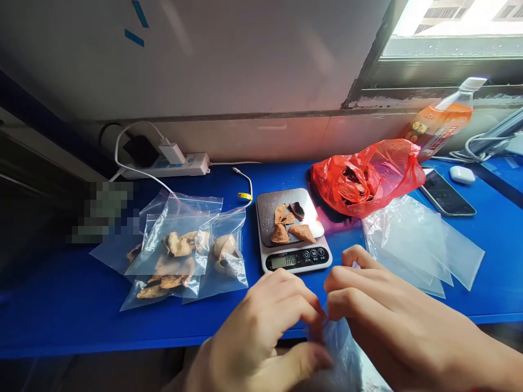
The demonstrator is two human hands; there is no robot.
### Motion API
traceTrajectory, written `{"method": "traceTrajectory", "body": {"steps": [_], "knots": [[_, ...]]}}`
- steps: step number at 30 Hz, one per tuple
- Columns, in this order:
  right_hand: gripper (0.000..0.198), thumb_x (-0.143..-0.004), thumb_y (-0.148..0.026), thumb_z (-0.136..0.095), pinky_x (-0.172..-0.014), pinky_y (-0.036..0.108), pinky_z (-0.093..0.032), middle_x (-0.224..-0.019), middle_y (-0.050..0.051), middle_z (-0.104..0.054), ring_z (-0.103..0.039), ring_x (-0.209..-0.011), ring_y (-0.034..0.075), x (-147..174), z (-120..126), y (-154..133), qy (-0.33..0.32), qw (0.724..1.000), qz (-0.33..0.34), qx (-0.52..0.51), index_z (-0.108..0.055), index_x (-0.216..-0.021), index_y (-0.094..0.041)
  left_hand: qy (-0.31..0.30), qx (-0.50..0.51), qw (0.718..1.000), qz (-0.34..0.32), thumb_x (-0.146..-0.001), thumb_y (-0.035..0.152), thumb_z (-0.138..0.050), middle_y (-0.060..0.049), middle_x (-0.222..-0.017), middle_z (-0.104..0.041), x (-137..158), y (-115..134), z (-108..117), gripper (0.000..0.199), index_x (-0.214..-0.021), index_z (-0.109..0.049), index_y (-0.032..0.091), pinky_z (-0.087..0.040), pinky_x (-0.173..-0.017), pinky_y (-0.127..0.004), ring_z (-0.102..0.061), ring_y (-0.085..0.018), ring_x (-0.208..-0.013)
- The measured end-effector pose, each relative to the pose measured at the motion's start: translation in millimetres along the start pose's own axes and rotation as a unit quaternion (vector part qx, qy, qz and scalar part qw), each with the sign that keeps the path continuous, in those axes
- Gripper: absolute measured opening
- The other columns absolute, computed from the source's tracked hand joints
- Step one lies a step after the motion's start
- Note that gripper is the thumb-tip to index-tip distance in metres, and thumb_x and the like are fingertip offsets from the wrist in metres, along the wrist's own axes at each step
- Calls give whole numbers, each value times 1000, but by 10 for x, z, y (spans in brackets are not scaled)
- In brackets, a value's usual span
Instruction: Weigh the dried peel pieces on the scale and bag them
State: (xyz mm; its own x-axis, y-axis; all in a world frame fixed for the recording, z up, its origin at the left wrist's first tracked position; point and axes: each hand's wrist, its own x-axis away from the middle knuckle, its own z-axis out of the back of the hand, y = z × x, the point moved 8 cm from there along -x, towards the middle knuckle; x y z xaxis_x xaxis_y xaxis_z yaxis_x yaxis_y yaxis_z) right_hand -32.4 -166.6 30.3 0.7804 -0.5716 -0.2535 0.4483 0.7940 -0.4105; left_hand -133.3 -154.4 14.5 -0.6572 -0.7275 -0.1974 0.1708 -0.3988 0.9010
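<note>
My left hand [265,326] and my right hand [379,310] are close together in front of the scale, at the table's front edge. Between them is a clear plastic bag [341,348], pinched at its upper part by the fingers of both. My left thumb is smeared by motion. Just beyond the hands stands a kitchen scale [267,251] with a lit display. Several brown, curved, dried shell-like pieces [302,233] rest on its metal plate, one of them darker than the others.
Left of the scale lie filled zip bags [180,261] of dried pieces. A red plastic bag [363,179] with dark pieces sits at the right, near flat clear bags [408,239]. Behind are a phone [447,191], earbud case [462,175], drink bottle [445,120] and power strip [192,164].
</note>
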Motion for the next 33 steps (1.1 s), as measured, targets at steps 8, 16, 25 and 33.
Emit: {"method": "traceTrajectory", "body": {"steps": [8, 16, 25, 33], "knots": [[7, -86, -14, -54, -70, 29, -38, -77, -1, -59, -50, -66, 12, 21, 134, 277, -6, 997, -65, -33, -53, -83, -20, -8, -8, 997, -73, -83, 15, -51, -2, -82, -66, -71, -131, 192, 12, -72, -54, 20, -49, -91, -37, -57, -21, -99], [14, -83, -6, -49, -59, 23, -37, -71, -3, -59, -51, -60, 9, -316, 406, 119, 257, 964, -66, 25, -51, -84, -19, 225, -326, 916, 61, -89, 59, -49, -3, -128, -58, 196, 155, 1340, 57, -136, -48, 27, -53, -87, -38, -58, -28, -111], [26, -85, -8, -49, -61, 19, -49, -82, 2, -65, -61, -67, 10, -543, -65, -208, 259, 949, 14, -182, -47, -109, -20, 232, -507, 830, 5, -79, 57, -63, -19, -155, -24, 479, 86, 430, 104, -153, 0, 20, -26, -110, -65, -25, -43, -141], [32, -85, -15, -59, -93, 41, -51, -108, 10, -66, -60, -108, 23, -128, -28, 427, 286, 956, -64, 22, -51, -116, -21, 167, -478, 862, 3, -74, 49, -72, -17, -142, -45, 353, -107, 750, 100, -150, -13, 23, -26, -109, -63, -46, -40, -126]]}}
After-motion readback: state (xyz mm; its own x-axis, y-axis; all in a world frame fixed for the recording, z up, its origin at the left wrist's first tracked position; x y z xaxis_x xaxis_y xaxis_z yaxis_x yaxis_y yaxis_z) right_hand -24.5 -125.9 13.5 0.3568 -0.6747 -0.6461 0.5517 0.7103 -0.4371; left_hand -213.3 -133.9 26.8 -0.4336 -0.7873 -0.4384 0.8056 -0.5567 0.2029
